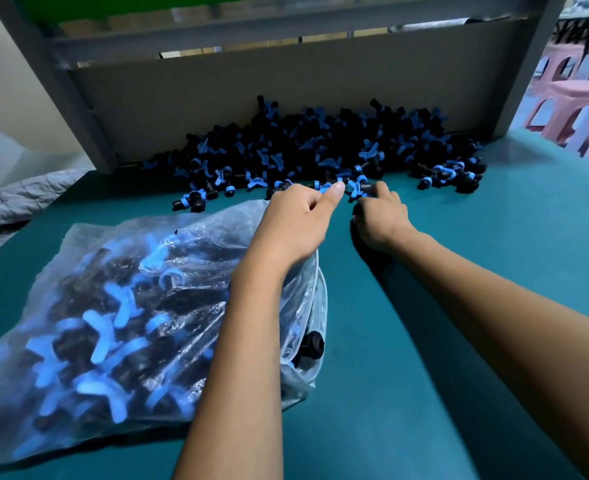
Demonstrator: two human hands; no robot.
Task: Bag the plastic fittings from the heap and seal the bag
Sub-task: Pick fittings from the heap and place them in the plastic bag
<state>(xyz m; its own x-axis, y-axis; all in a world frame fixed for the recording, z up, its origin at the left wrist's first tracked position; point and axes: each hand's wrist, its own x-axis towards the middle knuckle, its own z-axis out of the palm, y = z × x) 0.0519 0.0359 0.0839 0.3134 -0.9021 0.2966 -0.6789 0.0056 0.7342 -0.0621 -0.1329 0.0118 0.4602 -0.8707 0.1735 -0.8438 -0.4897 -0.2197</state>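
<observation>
Gathering step: fittings [334, 192] pinched by left hand [298, 220] and right hand [381, 216] at heap [320, 143] edge; transfer to bag [182, 244] beneath left wrist judged next.

Pink stools [563, 98] (far right), grey cloth [16, 199]

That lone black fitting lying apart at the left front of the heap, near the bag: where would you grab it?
Probably by the black T-shaped plastic fitting's thick middle barrel, pinched from above. It lies flat on the teal table, apart from the heap of black and blue fittings, with open table in front of it. The narrow ends look like a poorer hold.
</observation>
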